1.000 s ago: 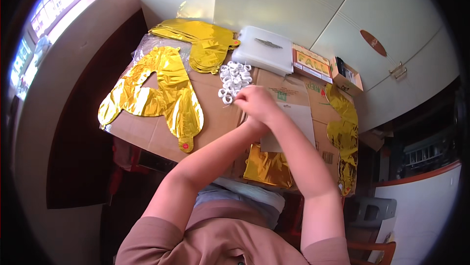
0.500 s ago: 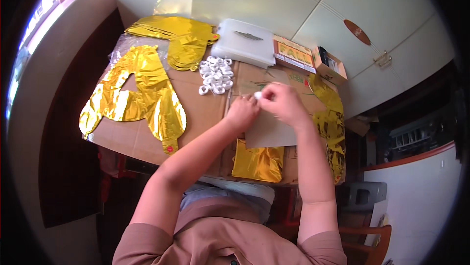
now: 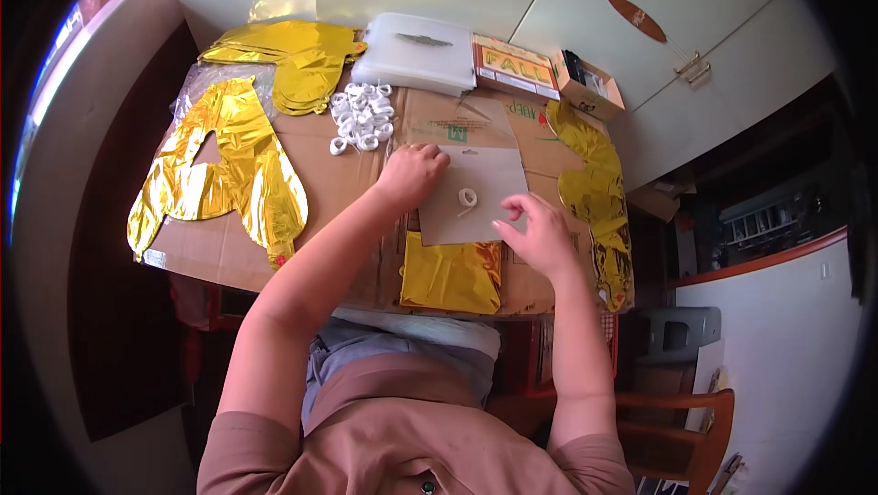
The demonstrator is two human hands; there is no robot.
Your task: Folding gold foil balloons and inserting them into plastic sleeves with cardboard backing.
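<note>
A small coil of white ribbon (image 3: 467,198) lies on a grey card (image 3: 494,177) with a hanging slot at its top edge. My left hand (image 3: 413,175) rests at the card's upper left edge with its fingers curled in. Whatever is under those fingers is hidden. Just right of the card's lower corner, my right hand (image 3: 535,228) has its thumb and forefinger apart and nothing between them. A folded gold foil packet (image 3: 451,280) sits below the card, partly covered by it.
A pile of white ribbon coils (image 3: 362,116) is beside a stack of gold foil balloons (image 3: 302,51). A letter-shaped foil balloon (image 3: 229,152) lies at left, more foil (image 3: 594,188) at right. A plastic box (image 3: 416,56), a printed box (image 3: 517,67) and an open carton (image 3: 588,88) line the back.
The white coil was between my hands; it now lies on the card. My hands have parted, the right moving down toward me, the left staying by the card's edge. The view has shifted.
</note>
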